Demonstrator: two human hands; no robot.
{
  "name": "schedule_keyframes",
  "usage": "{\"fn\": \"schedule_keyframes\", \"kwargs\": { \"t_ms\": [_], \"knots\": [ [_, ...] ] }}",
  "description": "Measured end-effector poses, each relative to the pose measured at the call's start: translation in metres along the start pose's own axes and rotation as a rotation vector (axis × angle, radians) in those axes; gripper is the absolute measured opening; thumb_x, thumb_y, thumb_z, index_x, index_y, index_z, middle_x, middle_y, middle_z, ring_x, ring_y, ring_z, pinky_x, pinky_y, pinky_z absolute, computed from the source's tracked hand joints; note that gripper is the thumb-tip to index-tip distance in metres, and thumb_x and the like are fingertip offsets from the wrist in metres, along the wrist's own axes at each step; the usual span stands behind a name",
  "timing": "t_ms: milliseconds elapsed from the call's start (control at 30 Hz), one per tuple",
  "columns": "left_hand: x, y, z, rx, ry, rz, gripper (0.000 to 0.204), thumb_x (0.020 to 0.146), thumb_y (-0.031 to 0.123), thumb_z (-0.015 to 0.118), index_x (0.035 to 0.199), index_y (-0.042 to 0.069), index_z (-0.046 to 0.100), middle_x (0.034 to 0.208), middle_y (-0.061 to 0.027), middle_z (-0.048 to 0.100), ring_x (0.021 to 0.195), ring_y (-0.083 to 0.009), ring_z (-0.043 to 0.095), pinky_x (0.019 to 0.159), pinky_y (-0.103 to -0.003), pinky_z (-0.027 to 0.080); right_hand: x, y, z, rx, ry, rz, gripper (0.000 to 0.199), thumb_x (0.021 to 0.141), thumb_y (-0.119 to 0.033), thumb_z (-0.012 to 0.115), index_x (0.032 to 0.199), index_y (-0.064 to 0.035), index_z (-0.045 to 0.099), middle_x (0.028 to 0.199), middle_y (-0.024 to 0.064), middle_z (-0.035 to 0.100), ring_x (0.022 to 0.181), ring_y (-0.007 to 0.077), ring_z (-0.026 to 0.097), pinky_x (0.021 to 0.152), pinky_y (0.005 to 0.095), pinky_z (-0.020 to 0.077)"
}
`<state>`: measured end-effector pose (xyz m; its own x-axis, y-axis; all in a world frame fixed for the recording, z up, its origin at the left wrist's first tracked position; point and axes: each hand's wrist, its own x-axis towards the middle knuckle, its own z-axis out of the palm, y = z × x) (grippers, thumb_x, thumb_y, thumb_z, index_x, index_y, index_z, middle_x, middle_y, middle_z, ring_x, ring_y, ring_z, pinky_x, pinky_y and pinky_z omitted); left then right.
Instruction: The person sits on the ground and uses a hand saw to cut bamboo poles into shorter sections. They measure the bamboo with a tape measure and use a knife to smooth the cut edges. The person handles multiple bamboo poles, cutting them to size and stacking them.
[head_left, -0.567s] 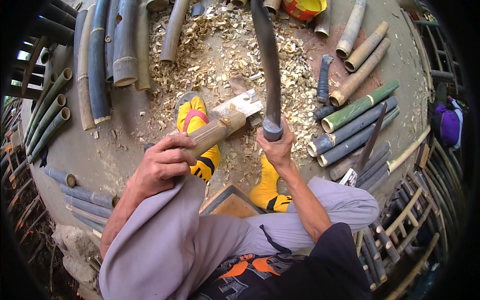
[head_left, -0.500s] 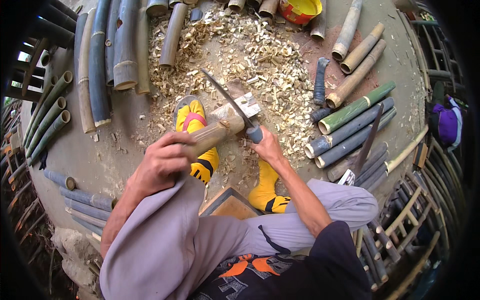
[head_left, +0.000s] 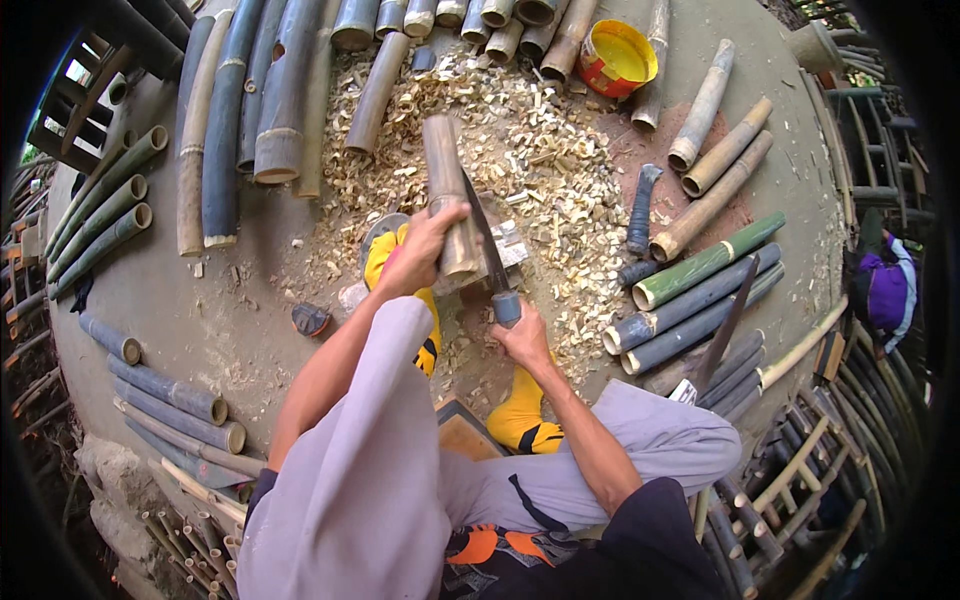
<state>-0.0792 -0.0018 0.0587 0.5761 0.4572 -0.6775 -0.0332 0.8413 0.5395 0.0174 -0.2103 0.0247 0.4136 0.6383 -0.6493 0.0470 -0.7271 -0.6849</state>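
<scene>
My left hand [head_left: 420, 250] is wrapped round the lower part of a brown bamboo tube [head_left: 443, 165], whose long end points away from me. A machete [head_left: 485, 235] with a dark blade and grey handle is in my right hand [head_left: 525, 338]. The blade slants up and away, close along the right side of the tube; whether they touch I cannot tell. Beneath them, a pale chopping block [head_left: 510, 247] shows in part among the shavings. My feet, in yellow socks [head_left: 525, 405], rest on either side.
Bamboo shavings [head_left: 480, 120] cover the ground ahead. A yellow-and-red bucket [head_left: 618, 58] stands far off. Bamboo tubes lie left and right, including a green one [head_left: 710, 262]. Another blade [head_left: 728, 330] rises by my right knee. A dark object with an orange side [head_left: 311, 319] lies left.
My left hand has moved forward and right, swinging the bamboo tube from slanting toward me to pointing away. The machete blade now stands steeper beside it. The view has shifted slightly.
</scene>
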Motion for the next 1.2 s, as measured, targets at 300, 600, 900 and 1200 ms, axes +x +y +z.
{"fn": "schedule_keyframes", "kwargs": {
  "t_ms": [300, 600, 900, 1200],
  "knots": [
    [-0.069, 0.058, -0.051, 0.775, 0.431, 0.639, 0.05, 0.069, 0.02, 0.079, 0.11, -0.004, 0.063, 0.1, -0.011, 0.067, 0.088, -0.0178, 0.063, 0.078, -0.029, 0.051, -0.013, -0.01, 0.009, 0.307, 0.074, -0.109, 0.034, 0.082, -0.019, 0.07, 0.103, 0.0009, 0.051, 0.068, 0.0078, 0.06, 0.049, 0.0146, 0.059, 0.044, 0.029, 0.0476],
    [-0.086, 0.091, 0.012, -0.102, 0.278, 1.151, 0.041, 0.083, 0.017, 0.062, 0.117, 0.0, 0.048, 0.095, -0.0136, 0.06, 0.087, -0.0248, 0.061, 0.081, -0.044, 0.052, -0.031, -0.043, -0.022, 0.102, 0.22, -0.409, 0.028, 0.085, -0.012, 0.066, 0.102, 0.0001, 0.047, 0.069, 0.0054, 0.059, 0.054, 0.0109, 0.056, 0.049, 0.0254, 0.0457],
    [-0.048, 0.029, -0.005, -0.137, 0.425, 1.146, 0.028, 0.076, 0.001, 0.062, 0.102, -0.001, 0.052, 0.078, -0.0125, 0.06, 0.067, -0.022, 0.062, 0.066, -0.036, 0.055, -0.057, -0.095, -0.024, 0.095, 0.361, -0.75, 0.04, 0.082, -0.017, 0.073, 0.109, -0.002, 0.048, 0.081, 0.011, 0.065, 0.071, 0.023, 0.068, 0.06, 0.0324, 0.0542],
    [-0.052, 0.023, -0.026, -0.077, 0.197, 1.101, 0.031, 0.075, 0.002, 0.058, 0.105, -0.002, 0.052, 0.084, -0.014, 0.059, 0.074, -0.0252, 0.063, 0.073, -0.041, 0.056, -0.016, -0.039, -0.02, -0.092, 0.077, -0.213, 0.034, 0.08, -0.014, 0.072, 0.103, 0.0015, 0.051, 0.082, 0.0186, 0.067, 0.066, 0.03, 0.068, 0.055, 0.0365, 0.0524]
  ]
}}
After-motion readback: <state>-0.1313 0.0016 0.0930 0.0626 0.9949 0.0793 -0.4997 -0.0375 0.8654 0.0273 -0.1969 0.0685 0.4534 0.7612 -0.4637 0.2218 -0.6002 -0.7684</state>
